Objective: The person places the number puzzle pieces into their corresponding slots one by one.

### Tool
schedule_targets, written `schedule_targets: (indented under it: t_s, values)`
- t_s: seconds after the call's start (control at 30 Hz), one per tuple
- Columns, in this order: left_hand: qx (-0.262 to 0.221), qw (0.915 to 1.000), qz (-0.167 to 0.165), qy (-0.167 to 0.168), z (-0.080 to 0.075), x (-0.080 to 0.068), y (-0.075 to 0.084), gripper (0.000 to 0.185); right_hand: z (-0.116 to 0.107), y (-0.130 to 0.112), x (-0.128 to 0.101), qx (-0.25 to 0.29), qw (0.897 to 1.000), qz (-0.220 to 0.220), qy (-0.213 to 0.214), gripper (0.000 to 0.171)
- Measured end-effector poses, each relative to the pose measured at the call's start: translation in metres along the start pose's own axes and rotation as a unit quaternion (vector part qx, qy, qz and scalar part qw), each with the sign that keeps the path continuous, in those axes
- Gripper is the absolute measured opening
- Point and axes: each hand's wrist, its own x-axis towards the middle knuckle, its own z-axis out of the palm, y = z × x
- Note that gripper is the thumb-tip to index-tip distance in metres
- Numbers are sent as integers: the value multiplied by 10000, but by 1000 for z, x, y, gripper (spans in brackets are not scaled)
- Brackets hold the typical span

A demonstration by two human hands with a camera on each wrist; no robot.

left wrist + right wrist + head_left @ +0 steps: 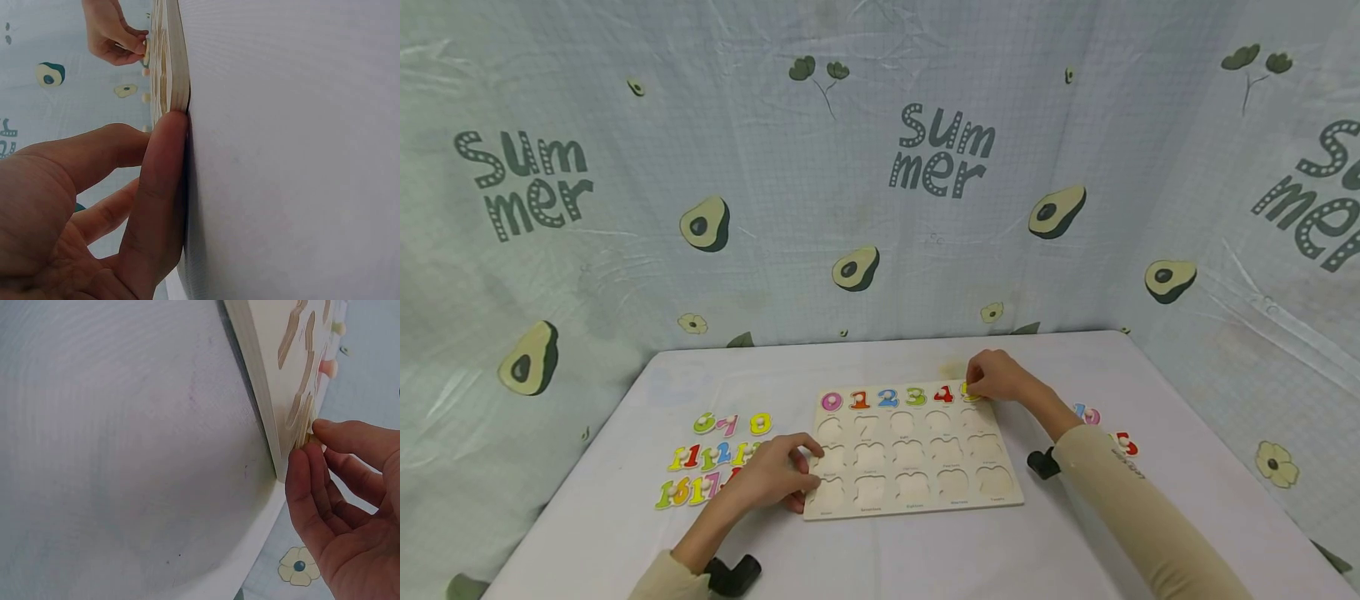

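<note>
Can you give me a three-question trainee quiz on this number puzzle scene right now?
1. True or false: the top row of the puzzle board already holds the pieces 0 to 4.
2. Which hand is at the yellow number piece in the board's far right corner: A) the left hand, B) the right hand?
3. Fill in: the loose number pieces lie in the largest group on the table to the board's ____ side.

Key
1. True; the lower rows show bare cutouts.
2. B; the left hand rests at the board's near left edge.
3. Left; a few more lie to the right.
</note>
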Motion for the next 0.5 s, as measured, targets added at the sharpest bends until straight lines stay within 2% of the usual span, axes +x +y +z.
schedule_targets:
  t_s: [0.33, 0.5]
  values:
    - [11, 10000, -4, 2, 0, 1, 0, 35, 3, 1, 2, 85, 9999, -88, -30, 4]
    - [-15, 10000, -10, -11, 0, 1, 0, 35, 4, 3, 3, 151, 9999, 14, -34, 4]
